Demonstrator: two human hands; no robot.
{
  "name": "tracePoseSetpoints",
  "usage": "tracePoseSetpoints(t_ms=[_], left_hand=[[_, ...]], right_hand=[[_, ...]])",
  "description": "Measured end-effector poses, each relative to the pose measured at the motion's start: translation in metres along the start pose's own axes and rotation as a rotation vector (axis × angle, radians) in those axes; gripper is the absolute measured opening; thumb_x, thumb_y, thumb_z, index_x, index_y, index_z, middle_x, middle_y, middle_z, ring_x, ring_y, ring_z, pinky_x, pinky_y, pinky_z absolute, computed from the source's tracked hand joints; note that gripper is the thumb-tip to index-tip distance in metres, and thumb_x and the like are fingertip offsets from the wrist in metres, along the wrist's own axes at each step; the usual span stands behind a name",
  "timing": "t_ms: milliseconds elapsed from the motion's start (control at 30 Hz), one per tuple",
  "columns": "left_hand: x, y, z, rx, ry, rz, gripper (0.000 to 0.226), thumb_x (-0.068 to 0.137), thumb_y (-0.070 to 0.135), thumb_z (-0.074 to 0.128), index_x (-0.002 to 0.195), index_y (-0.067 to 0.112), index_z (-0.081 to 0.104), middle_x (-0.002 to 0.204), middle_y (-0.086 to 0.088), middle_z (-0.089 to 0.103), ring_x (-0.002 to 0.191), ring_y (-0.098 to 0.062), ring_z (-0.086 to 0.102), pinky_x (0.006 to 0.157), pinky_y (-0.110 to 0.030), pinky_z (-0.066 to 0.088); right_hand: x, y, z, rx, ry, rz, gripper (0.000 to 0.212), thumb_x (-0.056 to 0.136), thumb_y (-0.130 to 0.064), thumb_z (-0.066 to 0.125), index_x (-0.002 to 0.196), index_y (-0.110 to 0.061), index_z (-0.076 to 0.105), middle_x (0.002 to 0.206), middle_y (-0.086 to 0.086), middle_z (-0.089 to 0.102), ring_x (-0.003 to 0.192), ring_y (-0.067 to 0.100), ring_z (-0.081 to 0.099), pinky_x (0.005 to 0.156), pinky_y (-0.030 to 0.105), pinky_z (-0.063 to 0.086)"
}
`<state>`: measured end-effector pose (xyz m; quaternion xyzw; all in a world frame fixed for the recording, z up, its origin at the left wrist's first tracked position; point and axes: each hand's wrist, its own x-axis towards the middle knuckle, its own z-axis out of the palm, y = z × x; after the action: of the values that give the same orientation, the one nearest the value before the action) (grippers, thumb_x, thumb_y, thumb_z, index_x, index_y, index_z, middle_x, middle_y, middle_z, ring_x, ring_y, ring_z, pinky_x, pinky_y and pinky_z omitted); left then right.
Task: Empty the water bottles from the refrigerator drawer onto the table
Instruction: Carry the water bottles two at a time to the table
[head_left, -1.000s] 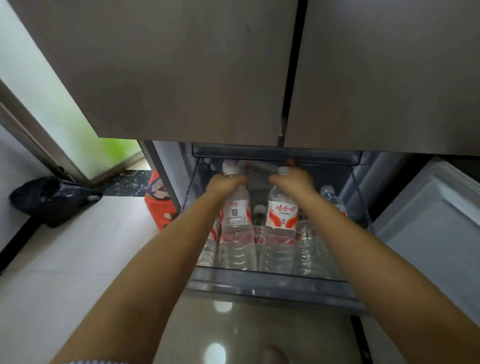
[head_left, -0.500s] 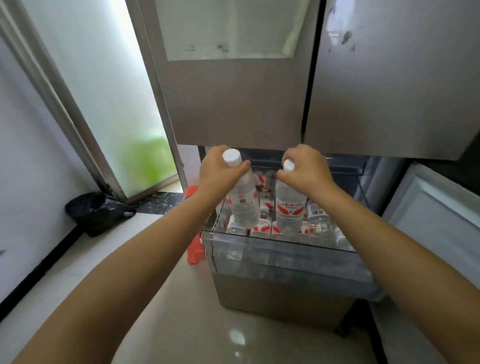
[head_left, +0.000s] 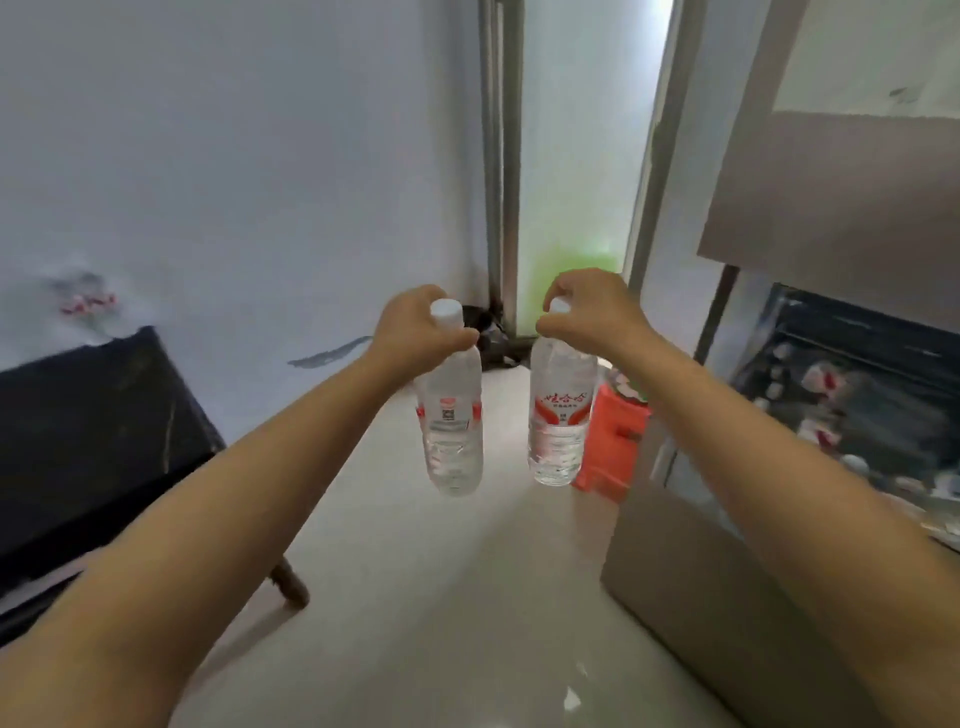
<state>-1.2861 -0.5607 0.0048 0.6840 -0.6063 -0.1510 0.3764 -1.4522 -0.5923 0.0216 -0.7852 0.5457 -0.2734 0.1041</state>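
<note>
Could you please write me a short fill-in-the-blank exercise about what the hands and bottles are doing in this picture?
1. Each hand holds one water bottle by its ____.
2. The bottle in the left hand and the bottle in the right hand hang over the ____, touching nothing below.
3. The cap of the left bottle is ____ in colour.
4. Behind the right bottle stands an ____ box.

Missing words: neck; floor; white; orange

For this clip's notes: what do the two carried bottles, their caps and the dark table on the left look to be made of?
Left bottle and right bottle: thin clear plastic, glossy, ribbed low down; the floor shows through.
Left bottle cap: opaque white plastic, apparently; the right one is mostly hidden.
Table: black top with pale veins, possibly stone or a printed look-alike; blur leaves it open.
</note>
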Motion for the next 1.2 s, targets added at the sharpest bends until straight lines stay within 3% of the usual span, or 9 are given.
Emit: tracePoseSetpoints(t_ms=[333, 467, 567, 667, 833, 967, 1200], left_hand=[[-0.061, -0.202, -0.215, 0.309, 0.166, -0.235, 0.026, 0.080, 0.020, 0.069, 0.099, 0.002, 0.064, 0.089, -0.001, 0.053, 0.085, -0.015, 0.049, 0.073, -0.026, 0.038], [-0.080, -0.284, -0.290, 0.427, 0.137, -0.360, 0.026, 0.080, 0.021, 0.069, 0.101, 0.006, 0.063, 0.097, -0.007, 0.059, 0.086, -0.015, 0.051, 0.074, -0.025, 0.040], [-0.089, -0.342, -0.336, 0.475, 0.152, -0.469, 0.027, 0.081, 0.021, 0.069, 0.104, 0.007, 0.063, 0.108, -0.009, 0.063, 0.087, -0.014, 0.051, 0.081, -0.026, 0.046], [-0.085, -0.393, -0.374, 0.529, 0.148, -0.536, 0.027, 0.082, 0.021, 0.068, 0.104, 0.006, 0.063, 0.110, -0.011, 0.064, 0.089, -0.017, 0.054, 0.083, -0.026, 0.047], [-0.049, -0.471, -0.433, 0.562, 0.178, -0.619, 0.025, 0.082, 0.019, 0.068, 0.104, 0.006, 0.064, 0.111, -0.011, 0.064, 0.087, -0.013, 0.050, 0.082, -0.025, 0.046], [0.003, -0.524, -0.476, 0.567, 0.164, -0.637, 0.026, 0.080, 0.018, 0.070, 0.103, 0.006, 0.065, 0.112, -0.011, 0.064, 0.088, -0.014, 0.051, 0.076, -0.023, 0.042], [0.099, -0.600, -0.534, 0.606, 0.096, -0.647, 0.026, 0.083, 0.015, 0.065, 0.108, 0.007, 0.064, 0.116, -0.009, 0.062, 0.102, -0.023, 0.057, 0.072, -0.020, 0.040]], right_hand=[[0.026, -0.250, 0.175, 0.070, -0.396, -0.359, 0.029, 0.084, -0.021, 0.061, 0.110, -0.008, 0.067, 0.123, 0.008, 0.062, 0.113, 0.023, 0.055, 0.080, 0.024, 0.037], [0.029, -0.337, 0.238, 0.161, -0.505, -0.416, 0.034, 0.086, -0.016, 0.061, 0.120, -0.014, 0.063, 0.136, 0.007, 0.054, 0.120, 0.024, 0.054, 0.087, 0.028, 0.047], [0.040, -0.395, 0.282, 0.165, -0.589, -0.454, 0.027, 0.087, -0.016, 0.060, 0.113, -0.008, 0.066, 0.124, 0.010, 0.060, 0.100, 0.025, 0.061, 0.080, 0.029, 0.053], [0.062, -0.443, 0.326, 0.152, -0.649, -0.456, 0.026, 0.086, -0.019, 0.064, 0.106, -0.003, 0.066, 0.100, 0.008, 0.058, 0.084, 0.020, 0.056, 0.071, 0.025, 0.052], [0.110, -0.508, 0.395, 0.085, -0.764, -0.527, 0.031, 0.081, -0.024, 0.069, 0.103, -0.002, 0.066, 0.093, 0.005, 0.056, 0.081, 0.020, 0.058, 0.071, 0.025, 0.053], [0.172, -0.557, 0.443, 0.042, -0.812, -0.607, 0.029, 0.081, -0.016, 0.070, 0.106, -0.002, 0.064, 0.094, 0.005, 0.055, 0.080, 0.020, 0.057, 0.056, 0.014, 0.044], [0.282, -0.646, 0.514, 0.001, -0.728, -0.705, 0.032, 0.081, -0.013, 0.067, 0.112, -0.004, 0.064, 0.099, 0.006, 0.057, 0.083, 0.017, 0.054, 0.060, 0.016, 0.045]])
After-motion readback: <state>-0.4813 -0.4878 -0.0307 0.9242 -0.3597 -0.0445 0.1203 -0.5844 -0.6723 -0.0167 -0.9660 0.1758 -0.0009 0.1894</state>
